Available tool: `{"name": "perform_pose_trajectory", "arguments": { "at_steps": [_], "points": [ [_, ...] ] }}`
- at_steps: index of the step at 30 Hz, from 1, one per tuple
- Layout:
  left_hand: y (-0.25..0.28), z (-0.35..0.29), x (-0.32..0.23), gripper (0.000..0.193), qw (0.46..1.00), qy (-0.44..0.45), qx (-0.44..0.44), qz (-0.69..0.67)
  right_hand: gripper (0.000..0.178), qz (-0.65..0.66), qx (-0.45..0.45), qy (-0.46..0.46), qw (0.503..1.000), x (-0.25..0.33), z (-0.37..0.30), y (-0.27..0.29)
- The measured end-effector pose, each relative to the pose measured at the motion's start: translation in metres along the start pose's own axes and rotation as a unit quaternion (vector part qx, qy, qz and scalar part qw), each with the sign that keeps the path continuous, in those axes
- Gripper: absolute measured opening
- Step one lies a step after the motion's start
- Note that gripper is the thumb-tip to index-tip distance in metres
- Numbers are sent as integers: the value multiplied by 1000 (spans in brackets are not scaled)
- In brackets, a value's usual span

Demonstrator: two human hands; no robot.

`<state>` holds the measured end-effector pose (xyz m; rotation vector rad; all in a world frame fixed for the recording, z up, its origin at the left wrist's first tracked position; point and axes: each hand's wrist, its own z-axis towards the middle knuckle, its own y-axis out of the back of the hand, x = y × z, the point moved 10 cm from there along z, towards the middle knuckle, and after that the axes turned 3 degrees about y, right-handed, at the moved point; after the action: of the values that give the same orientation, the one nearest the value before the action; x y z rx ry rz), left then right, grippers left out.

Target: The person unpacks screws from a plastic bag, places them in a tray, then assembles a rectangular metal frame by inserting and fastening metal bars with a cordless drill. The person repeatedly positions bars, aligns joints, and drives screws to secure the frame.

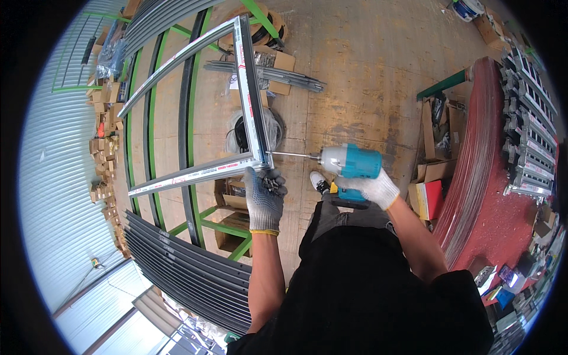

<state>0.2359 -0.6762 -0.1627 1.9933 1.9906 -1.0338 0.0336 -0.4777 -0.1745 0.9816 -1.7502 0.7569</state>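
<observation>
Rack: green metal rack with black-topped rails [187,112].
Frame: rectangular silver-grey metal frame [251,100], laid across the rack; probably stiff, light and slick — best held by opposite bars.
Driver: teal-and-grey cordless driver [353,161], its handle wrapped by the gloved right hand [378,188]; its thin steel bit [296,155] is set at the frame's nearest corner.
Pieces: small dark-grey metal pieces [273,182], clasped by the curled, gloved left hand [264,201] — contact with the frame cannot be told.
</observation>
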Motion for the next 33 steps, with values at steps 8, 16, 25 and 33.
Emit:
{"name": "perform_pose_trajectory", "arguments": {
  "at_steps": [8, 16, 25, 33],
  "points": [
    [-16, 18, -1, 52, 999, -14, 40, -21, 64, -136, 2, -21, 991, -5, 46, 3],
    [-15, 16, -3, 44, 999, -47, 9, 5, 44, 38, 48, -59, 996, 15, 58, -2],
    [-17, 14, -6, 45, 996, -81, 20, 13, 50, 46, 61, -48, 996, 18, 67, -7],
    [-14, 11, -6, 45, 997, -80, -6, 8, 51, 63, 63, -86, 992, -1, 70, -9]
  ]
}}
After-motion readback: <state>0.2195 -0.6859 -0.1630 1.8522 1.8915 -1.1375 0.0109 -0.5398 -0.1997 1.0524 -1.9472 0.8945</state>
